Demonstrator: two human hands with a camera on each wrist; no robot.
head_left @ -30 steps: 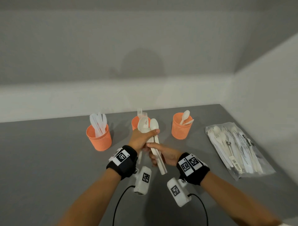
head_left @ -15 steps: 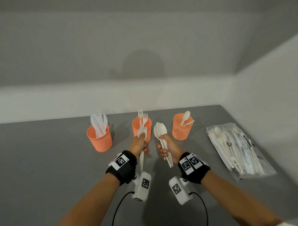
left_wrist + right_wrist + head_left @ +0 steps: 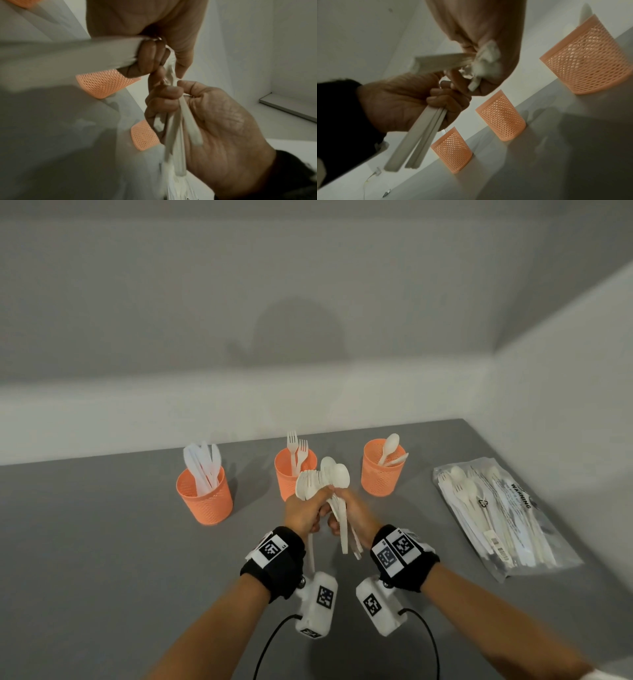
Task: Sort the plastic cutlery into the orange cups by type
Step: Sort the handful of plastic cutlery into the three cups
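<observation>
Three orange mesh cups stand in a row: the left cup (image 3: 205, 496) has knives, the middle cup (image 3: 286, 474) forks, the right cup (image 3: 378, 472) spoons. In front of the middle cup my hands meet above the table. My left hand (image 3: 306, 513) grips a few white forks (image 3: 306, 484) by the handles. My right hand (image 3: 356, 513) grips a bundle of white spoons (image 3: 338, 477), bowls up. The two bundles touch, and the fingertips of both hands are pressed together around them (image 3: 169, 79).
A clear plastic bag (image 3: 496, 508) of more white cutlery lies flat on the grey table at the right, near the side wall. The back wall runs close behind the cups. Cables trail from the wrist cameras toward me.
Half a second ago my hands were apart, forks in the left and spoons in the right. They have come back together, and the two bundles now touch.
</observation>
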